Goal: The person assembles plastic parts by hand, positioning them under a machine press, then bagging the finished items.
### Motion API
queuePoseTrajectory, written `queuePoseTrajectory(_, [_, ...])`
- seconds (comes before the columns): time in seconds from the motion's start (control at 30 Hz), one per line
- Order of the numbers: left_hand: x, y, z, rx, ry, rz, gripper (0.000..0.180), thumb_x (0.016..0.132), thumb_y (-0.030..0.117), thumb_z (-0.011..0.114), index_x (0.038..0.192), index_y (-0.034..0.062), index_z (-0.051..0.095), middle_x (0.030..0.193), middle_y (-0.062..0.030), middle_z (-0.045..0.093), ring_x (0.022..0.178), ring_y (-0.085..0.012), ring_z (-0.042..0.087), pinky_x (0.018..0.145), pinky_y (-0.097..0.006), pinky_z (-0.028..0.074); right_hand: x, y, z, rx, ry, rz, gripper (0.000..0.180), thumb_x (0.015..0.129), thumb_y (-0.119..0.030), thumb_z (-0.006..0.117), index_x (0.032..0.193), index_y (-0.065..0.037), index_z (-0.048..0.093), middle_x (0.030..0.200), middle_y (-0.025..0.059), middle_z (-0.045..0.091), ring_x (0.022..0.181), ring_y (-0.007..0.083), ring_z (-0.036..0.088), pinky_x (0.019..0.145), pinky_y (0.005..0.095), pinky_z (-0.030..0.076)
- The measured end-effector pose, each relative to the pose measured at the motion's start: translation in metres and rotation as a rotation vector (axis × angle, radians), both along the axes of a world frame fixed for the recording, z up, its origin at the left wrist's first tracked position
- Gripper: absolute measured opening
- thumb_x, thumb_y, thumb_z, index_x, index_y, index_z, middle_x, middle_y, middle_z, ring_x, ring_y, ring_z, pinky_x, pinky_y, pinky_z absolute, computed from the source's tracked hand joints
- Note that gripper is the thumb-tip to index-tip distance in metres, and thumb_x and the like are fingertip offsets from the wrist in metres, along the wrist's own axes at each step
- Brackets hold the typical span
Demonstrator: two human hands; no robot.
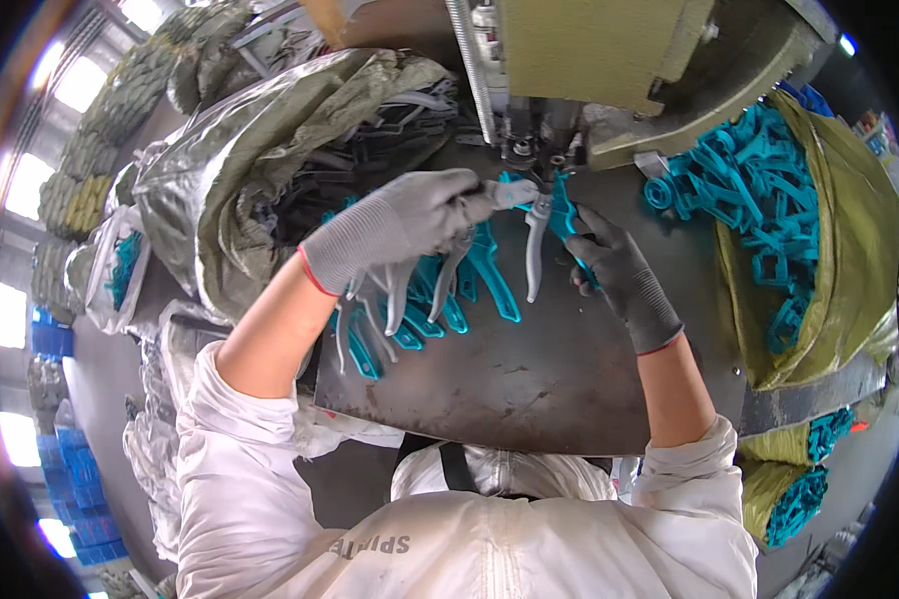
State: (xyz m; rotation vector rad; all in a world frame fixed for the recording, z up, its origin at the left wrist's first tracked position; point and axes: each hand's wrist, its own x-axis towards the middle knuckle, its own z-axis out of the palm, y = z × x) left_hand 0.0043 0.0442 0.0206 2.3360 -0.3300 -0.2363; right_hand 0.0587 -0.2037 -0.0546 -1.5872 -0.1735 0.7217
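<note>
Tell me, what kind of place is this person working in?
It looks like a factory or workshop. A big green press machine stands over a metal worktable, gloved hands hold a teal-handled tool part under it, and sacks brim with teal plastic handles.

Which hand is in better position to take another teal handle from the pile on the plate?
Probably the left hand: it hovers right above the teal handles on the plate. The right hand is busy holding a part under the press.

Yellow-green sack (849, 230) at right, holding teal parts; silver-grey sack (260, 150) at left
</note>
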Motion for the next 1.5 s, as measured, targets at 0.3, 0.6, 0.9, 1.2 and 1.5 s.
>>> queuePoseTrajectory(0.3, [0.023, -0.083, -0.031, -0.569, 0.435, 0.085, 0.034, 0.096, 0.030, 0.048, 0.103, -0.0028, 0.054, 0.083, -0.0056, 0.059, 0.065, -0.0106, 0.059, 0.062, -0.025, 0.050, 0.017, 0.000, -0.057, -0.102, -0.436, -0.118, 0.017, 0.086, -0.010, 0.048, 0.095, -0.002, 0.060, 0.077, 0.0148, 0.059, 0.073, 0.0318, 0.060, 0.071, 0.0418, 0.049])
queuePoseTrajectory(0.6, [0.014, -0.035, -0.073, -0.371, 0.307, 0.395, 0.038, 0.094, 0.029, 0.049, 0.109, -0.0054, 0.053, 0.094, -0.0084, 0.059, 0.074, -0.0141, 0.063, 0.071, -0.023, 0.052, 0.128, -0.160, -0.025, -1.151, -1.366, -0.102, 0.043, 0.079, -0.002, 0.053, 0.121, -0.009, 0.053, 0.110, 0.0152, 0.058, 0.101, 0.0331, 0.054, 0.086, 0.0412, 0.045])
queuePoseTrajectory(0.9, [0.021, -0.054, -0.043, -0.587, 0.447, 0.519, 0.037, 0.092, 0.029, 0.051, 0.108, -0.0029, 0.056, 0.074, -0.0049, 0.060, 0.062, -0.0101, 0.058, 0.061, -0.025, 0.052, 0.018, -0.017, 0.001, 0.069, -0.084, -0.254, 0.049, 0.083, -0.011, 0.059, 0.129, -0.001, 0.045, 0.103, 0.0100, 0.058, 0.066, 0.0130, 0.057, 0.060, 0.0280, 0.049])
queuePoseTrajectory(1.2, [0.025, -0.038, -0.052, -0.520, 0.432, 0.375, 0.026, 0.088, 0.018, 0.052, 0.099, -0.0051, 0.059, 0.076, -0.0091, 0.063, 0.069, -0.0133, 0.063, 0.062, -0.030, 0.053, 0.004, 0.018, 0.010, -0.007, -0.130, -0.026, 0.035, 0.082, -0.013, 0.055, 0.116, -0.002, 0.052, 0.077, 0.0039, 0.055, 0.055, 0.0092, 0.051, 0.049, 0.0227, 0.041])
queuePoseTrajectory(1.5, [0.059, 0.100, -0.051, 1.057, -0.242, 0.332, 0.022, 0.085, 0.013, 0.045, 0.093, 0.0039, 0.063, 0.101, -0.0189, 0.064, 0.094, -0.0306, 0.063, 0.083, -0.038, 0.050, 0.004, 0.014, -0.010, 0.094, 0.038, -0.067, 0.055, 0.086, -0.010, 0.053, 0.138, -0.010, 0.036, 0.081, 0.0067, 0.059, 0.051, 0.0085, 0.051, 0.042, 0.0234, 0.040])
